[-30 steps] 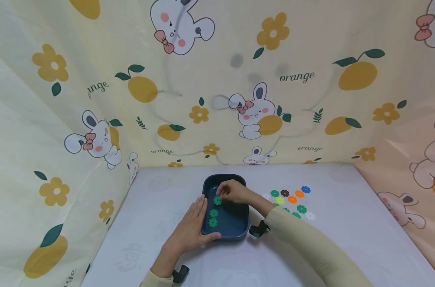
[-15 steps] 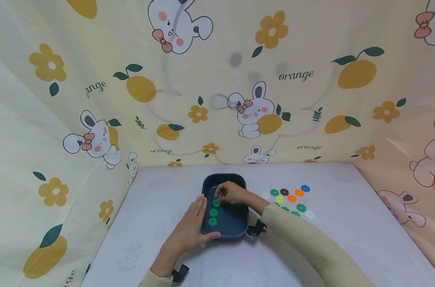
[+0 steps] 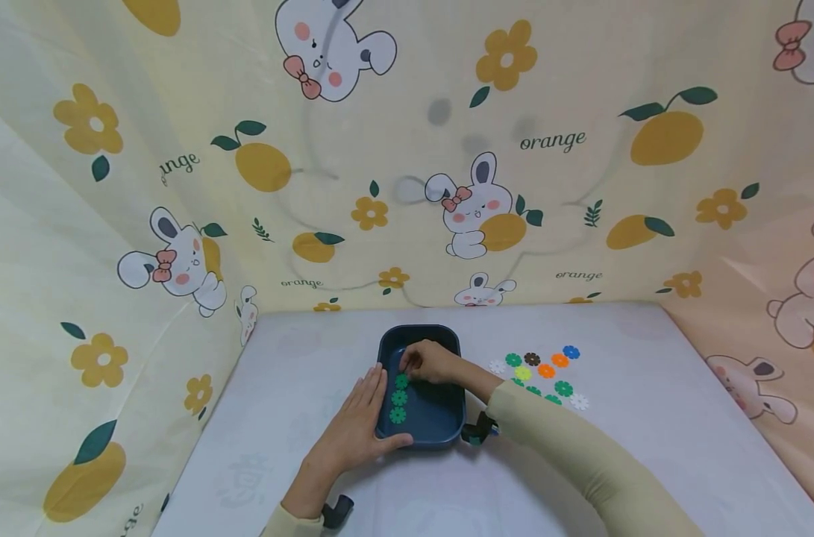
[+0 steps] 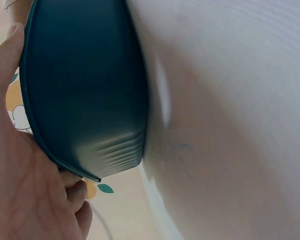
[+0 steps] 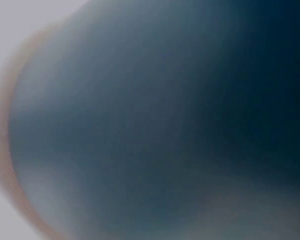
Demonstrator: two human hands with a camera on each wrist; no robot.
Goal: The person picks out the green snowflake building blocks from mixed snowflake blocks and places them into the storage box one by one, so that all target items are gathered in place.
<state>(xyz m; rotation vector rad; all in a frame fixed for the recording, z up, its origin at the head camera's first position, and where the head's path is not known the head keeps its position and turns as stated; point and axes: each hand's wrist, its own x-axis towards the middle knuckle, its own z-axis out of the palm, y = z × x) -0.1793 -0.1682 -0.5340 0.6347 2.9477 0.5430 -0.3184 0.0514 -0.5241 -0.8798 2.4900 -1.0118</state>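
In the head view, a dark blue rectangular tray stands on the table. My left hand steadies it, straight fingers along its left rim and the thumb at the near edge. Inside, a column of green snowflake-shaped plastic discs runs down the left side: a near one, a middle one and a far one. My right hand reaches in from the right, its curled fingertips pinching the far disc's edge. The left wrist view has the tray's outer wall; blurred tray surface fills the right wrist view.
Right of the tray, loose snowflake discs lie scattered on the white table: several green, plus orange, a blue, a brown, a yellow and white. My right forearm partly covers them. A patterned curtain hangs behind.
My right hand has shifted slightly left, and the far green disc has moved a little left and nearer, up against the middle one. The left hand and tray have stayed in place.
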